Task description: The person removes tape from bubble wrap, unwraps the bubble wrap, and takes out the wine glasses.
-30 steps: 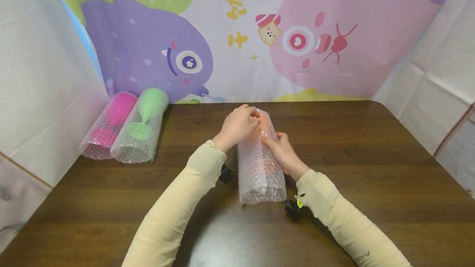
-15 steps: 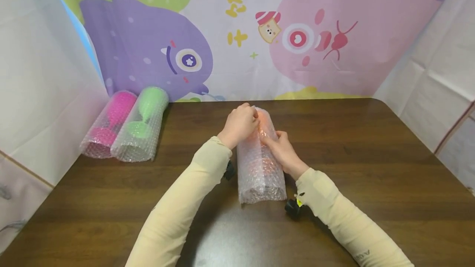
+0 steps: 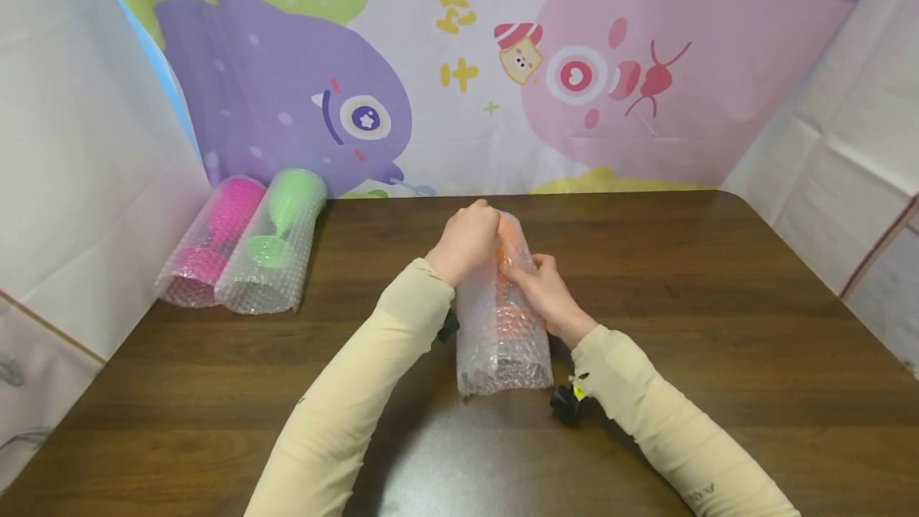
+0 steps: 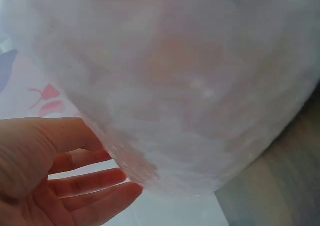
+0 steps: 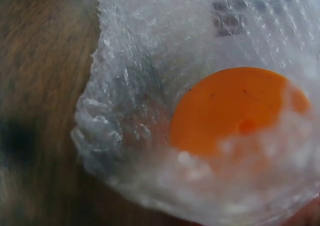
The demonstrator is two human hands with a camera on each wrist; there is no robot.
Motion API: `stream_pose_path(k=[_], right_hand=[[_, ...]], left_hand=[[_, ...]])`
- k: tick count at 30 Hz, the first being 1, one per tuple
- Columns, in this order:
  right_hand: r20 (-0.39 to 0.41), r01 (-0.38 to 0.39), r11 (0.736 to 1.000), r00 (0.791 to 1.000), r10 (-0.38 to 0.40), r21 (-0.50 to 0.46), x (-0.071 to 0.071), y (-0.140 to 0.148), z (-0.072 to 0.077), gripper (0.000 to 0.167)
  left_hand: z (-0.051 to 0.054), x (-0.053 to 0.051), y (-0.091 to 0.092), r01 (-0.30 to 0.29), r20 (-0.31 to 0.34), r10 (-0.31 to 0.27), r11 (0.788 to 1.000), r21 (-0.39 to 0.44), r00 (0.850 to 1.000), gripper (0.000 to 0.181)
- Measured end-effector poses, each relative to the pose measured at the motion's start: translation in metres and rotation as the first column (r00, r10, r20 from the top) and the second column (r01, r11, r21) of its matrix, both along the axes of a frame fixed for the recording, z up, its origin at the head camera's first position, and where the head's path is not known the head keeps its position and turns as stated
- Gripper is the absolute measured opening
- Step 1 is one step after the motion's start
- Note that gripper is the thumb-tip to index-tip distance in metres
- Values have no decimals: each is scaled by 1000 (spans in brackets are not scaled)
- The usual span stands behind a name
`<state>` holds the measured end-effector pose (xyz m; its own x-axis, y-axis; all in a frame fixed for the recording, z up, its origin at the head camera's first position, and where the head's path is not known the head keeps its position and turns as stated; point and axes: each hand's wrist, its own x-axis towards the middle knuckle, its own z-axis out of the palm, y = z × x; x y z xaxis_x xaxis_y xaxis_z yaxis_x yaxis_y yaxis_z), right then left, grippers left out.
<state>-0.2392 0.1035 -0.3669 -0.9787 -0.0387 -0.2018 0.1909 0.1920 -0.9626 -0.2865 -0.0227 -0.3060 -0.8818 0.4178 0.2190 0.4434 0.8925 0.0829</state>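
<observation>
An orange goblet [image 5: 235,111] lies inside a roll of bubble wrap [image 3: 481,333] on the table. My left hand [image 3: 468,242] pinches the loose edge of the wrap near the far end, its fingertips mostly hidden in the head view. In the left wrist view, the fingers [image 4: 107,203] touch the side of the wrap. With the thumb on top, my right hand [image 3: 549,294] grips the roll from its right side; its other fingers are hidden. The near end of the roll is open, and the goblet's round orange base shows there in the right wrist view.
Two more goblets in bubble wrap, one pink [image 3: 233,214] and one green [image 3: 287,210], lie side by side at the back left of the brown wooden table [image 3: 689,286]. A cartoon-printed cloth [image 3: 459,142] hangs behind, with pale cloth walls at both sides.
My left hand has closed on the wrap's edge and shifted slightly right. The flap's edge has moved left, so more of the orange goblet shows through. The right hand stays put.
</observation>
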Motion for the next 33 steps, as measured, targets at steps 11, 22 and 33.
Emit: stream_pose_path(k=[11,22,33], right_hand=[[-16,-8,1000,1000,8,1,0,-1,-2,69],[-52,-6,999,999,8,38,0,-2,-4,64],[-59,2,1000,998,-1,22,-1,-2,-5,64]], left_hand=[[0,3,14,0,-51,-11,978,-209,999,19],[-1,9,19,-30,-157,-17,957,-288,987,17],[-9,6,18,35,-219,-80,979,-203,973,10]])
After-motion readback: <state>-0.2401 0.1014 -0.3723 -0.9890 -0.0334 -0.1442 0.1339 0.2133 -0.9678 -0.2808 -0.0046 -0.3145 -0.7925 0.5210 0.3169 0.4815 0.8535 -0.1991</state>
